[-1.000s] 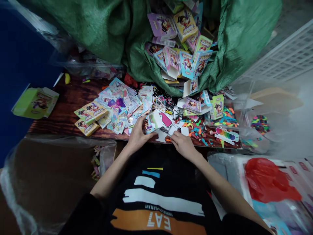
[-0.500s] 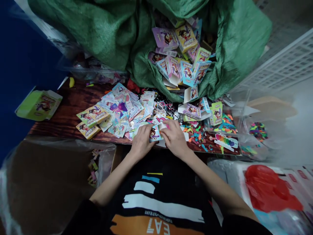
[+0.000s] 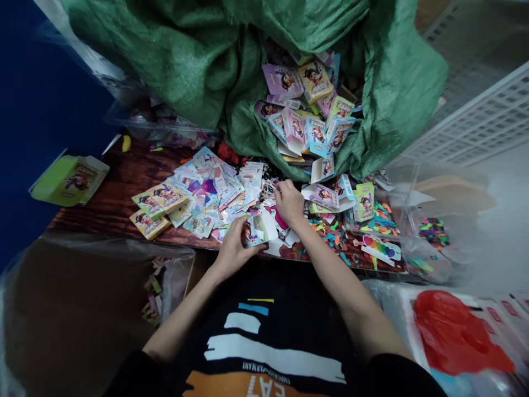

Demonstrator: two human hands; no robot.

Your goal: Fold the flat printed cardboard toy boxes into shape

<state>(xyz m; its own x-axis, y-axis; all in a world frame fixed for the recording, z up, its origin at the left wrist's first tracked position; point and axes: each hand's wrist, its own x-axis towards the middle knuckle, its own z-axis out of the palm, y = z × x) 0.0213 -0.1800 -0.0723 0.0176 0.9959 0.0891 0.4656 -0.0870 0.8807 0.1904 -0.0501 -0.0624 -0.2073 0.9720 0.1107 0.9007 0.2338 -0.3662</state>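
My left hand (image 3: pixel 234 245) grips a small light-blue printed box (image 3: pixel 255 231) at the table's front edge, its white end flap standing open on the right. Farther back, my right hand (image 3: pixel 290 205) reaches into a heap of thin loops and small trinkets (image 3: pixel 269 188), fingers pinched together. Whatever is between those fingertips is hidden. Just in front of that hand lies a pink and white cut-out piece (image 3: pixel 278 218). Left of the heap spreads a pile of printed cards (image 3: pixel 206 190).
A green woven sack (image 3: pixel 397 105) full of printed boxes (image 3: pixel 316 135) leans over the back. Closed yellow boxes (image 3: pixel 149 223) lie at the left, with a green box (image 3: pixel 76 182) beyond. Bright small pieces (image 3: pixel 330 234) lie at the right. A plastic-lined carton (image 3: pixel 91 309) stands below.
My right hand has let go of the box and moved back to the heap of loops. My left hand keeps the box, now tilted with its flap open.
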